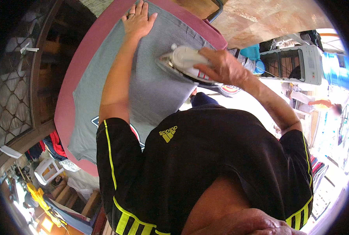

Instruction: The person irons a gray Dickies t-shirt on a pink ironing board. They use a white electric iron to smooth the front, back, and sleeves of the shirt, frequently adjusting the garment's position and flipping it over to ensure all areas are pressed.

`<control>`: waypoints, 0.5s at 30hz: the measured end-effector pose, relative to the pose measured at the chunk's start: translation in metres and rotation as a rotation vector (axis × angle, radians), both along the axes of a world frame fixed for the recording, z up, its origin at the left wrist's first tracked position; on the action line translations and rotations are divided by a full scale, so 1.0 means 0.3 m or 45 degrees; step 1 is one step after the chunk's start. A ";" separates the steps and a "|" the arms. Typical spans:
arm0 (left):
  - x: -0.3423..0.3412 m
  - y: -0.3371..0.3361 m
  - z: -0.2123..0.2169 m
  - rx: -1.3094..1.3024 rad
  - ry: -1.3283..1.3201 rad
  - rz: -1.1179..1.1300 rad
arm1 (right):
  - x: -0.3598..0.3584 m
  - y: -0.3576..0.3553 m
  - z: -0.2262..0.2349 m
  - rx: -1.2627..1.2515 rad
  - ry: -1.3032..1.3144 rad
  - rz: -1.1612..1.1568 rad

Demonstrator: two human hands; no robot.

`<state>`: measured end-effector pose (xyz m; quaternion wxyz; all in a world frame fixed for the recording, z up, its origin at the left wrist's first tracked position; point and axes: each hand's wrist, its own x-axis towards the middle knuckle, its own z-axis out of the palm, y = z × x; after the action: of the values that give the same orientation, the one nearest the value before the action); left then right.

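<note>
Grey shirt [151, 90] lies flat on the maroon-covered bench [74, 78], long axis running away from me. My right hand [221, 68] has its fingers wrapped around the iron [186, 62] on its right edge, while my left hand [138, 19] presses flat at the far end, fingers close together.

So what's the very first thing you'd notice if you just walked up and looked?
The white steam iron at the upper middle, gripped by the right hand and resting on the grey cotton T-shirt. The shirt lies spread over a dark red padded ironing surface, and the left hand presses flat on the cloth near the top, a ring on one finger. Lower down, the person's black shirt with yellow-green stripes fills the view.
</note>
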<state>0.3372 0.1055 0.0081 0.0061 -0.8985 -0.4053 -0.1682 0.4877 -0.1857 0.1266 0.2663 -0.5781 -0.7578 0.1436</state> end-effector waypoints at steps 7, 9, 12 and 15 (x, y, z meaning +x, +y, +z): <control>-0.072 0.071 0.027 0.081 0.127 -0.179 | 0.013 0.036 -0.094 0.031 -0.246 -0.133; -0.110 0.110 0.057 0.084 0.112 -0.266 | 0.081 0.179 -0.119 0.343 -0.268 -0.093; -0.128 0.152 0.065 0.023 0.064 -0.374 | 0.147 0.411 -0.076 0.655 -0.157 -0.018; -0.128 0.169 0.042 0.051 0.097 -0.329 | 0.176 0.466 -0.085 0.625 -0.183 -0.111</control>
<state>0.2988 0.1562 0.0208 0.0179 -0.9487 -0.2823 -0.1413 0.5404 -0.0460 0.1013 0.3502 -0.5369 -0.7613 -0.0978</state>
